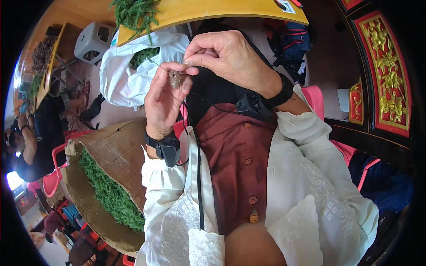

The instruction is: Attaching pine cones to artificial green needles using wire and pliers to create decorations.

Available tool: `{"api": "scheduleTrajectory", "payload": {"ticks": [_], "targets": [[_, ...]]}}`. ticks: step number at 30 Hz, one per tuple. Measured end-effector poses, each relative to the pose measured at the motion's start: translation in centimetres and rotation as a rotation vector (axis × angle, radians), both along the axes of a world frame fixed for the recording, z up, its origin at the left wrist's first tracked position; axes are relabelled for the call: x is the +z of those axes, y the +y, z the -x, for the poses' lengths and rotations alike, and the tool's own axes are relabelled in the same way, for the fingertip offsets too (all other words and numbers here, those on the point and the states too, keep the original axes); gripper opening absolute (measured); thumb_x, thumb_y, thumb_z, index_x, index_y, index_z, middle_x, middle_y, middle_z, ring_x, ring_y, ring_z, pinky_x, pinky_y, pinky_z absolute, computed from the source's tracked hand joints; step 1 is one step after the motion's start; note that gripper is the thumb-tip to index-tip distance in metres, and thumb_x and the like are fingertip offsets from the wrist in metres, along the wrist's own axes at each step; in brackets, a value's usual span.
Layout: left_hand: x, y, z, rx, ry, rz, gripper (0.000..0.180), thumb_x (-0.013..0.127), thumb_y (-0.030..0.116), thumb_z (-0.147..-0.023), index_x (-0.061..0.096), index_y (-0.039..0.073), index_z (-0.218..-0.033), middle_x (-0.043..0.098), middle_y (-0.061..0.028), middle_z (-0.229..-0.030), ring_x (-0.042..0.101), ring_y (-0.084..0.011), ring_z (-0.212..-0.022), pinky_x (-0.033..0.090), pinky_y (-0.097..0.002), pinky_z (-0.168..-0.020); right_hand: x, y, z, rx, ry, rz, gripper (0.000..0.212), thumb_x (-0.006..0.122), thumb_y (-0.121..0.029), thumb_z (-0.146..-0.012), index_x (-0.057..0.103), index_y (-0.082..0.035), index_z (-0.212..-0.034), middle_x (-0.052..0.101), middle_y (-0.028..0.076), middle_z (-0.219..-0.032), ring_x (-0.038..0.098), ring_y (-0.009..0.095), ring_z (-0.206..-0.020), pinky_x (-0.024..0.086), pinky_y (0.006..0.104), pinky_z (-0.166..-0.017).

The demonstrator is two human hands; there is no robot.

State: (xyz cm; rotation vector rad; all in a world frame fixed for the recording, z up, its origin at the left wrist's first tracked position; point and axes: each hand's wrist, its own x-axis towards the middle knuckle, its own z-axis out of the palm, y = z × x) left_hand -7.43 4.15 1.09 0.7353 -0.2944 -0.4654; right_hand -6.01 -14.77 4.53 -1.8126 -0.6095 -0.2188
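My left hand [162, 104] is raised in front of my chest, its fingers curled round a small brown pine cone [175, 80]. A thin dark wire [154, 62] sticks out beyond the left fingertips, toward the white bag. My right hand [233, 60] comes across from the right with thumb and forefinger pinched together, touching the tips of the left fingers just above the cone. What lies inside that pinch is too small to make out.
Ahead is a yellow table [213, 11] with green artificial sprigs [133, 15] on its edge. Under it hangs a white plastic bag [111, 80] holding more greenery. A cardboard box [120, 146] of green sprigs stands at my left. Other people sit far left, near a grey stool [92, 43].
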Motion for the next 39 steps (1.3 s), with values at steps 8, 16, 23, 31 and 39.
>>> {"api": "scheduleTrajectory", "payload": {"ticks": [8,16,23,31,39], "targets": [[-0.1,0.3,-0.2,0.007,0.047,0.031,0.024,0.045,0.019,-0.095,0.054,-0.001,-0.103,0.06,-0.0183,-0.1,0.044,-0.0121,-0.068,0.039,-0.0222,-0.062,-0.5,0.1,-0.2,-0.059,-0.162,0.096,0.008,0.064,-0.009,-0.082,0.063,-0.003,-0.087,0.061,0.001,-0.07,0.056,0.008,-0.062,0.045,0.0235,-0.058],[0.5,-0.5,0.0,0.132,-0.05,-0.227,0.019,0.052,0.016,-0.093,0.058,-0.001,-0.1,0.062,-0.0111,-0.095,0.046,-0.0091,-0.069,0.038,-0.0199,-0.063,-1.2,0.6,0.0,-0.259,-0.032,-0.018,0.018,0.068,-0.014,-0.08,0.064,-0.005,-0.094,0.061,0.003,-0.085,0.055,0.008,-0.073,0.044,0.0226,-0.062],[0.1,-1.0,0.1,0.242,-0.029,-0.327,0.016,0.054,0.013,-0.092,0.061,0.0,-0.098,0.063,-0.0066,-0.091,0.046,-0.0068,-0.068,0.037,-0.0187,-0.061,-1.6,1.7,-0.4,-0.163,-0.077,0.024,0.016,0.065,-0.018,-0.083,0.066,-0.003,-0.087,0.061,0.006,-0.096,0.058,0.013,-0.086,0.046,0.0249,-0.072],[0.3,-1.1,0.1,0.282,-0.023,-0.306,0.014,0.055,0.01,-0.092,0.055,0.003,-0.103,0.064,-0.0076,-0.089,0.05,-0.0074,-0.07,0.038,-0.0186,-0.06,-3.3,2.4,-0.1,-0.175,0.302,-0.342,0.02,0.06,-0.017,-0.089,0.064,0.002,-0.094,0.062,0.006,-0.094,0.058,0.008,-0.081,0.047,0.0227,-0.072],[-0.1,-0.9,0.0,0.261,-0.003,-0.227,0.025,0.055,0.008,-0.091,0.044,0.006,-0.113,0.063,-0.0109,-0.088,0.051,-0.008,-0.07,0.039,-0.0189,-0.061,-2.1,2.0,-0.1,0.044,0.394,-0.257,0.014,0.061,-0.01,-0.087,0.064,0.004,-0.09,0.061,0.002,-0.073,0.055,0.005,-0.067,0.045,0.019,-0.061]]}}
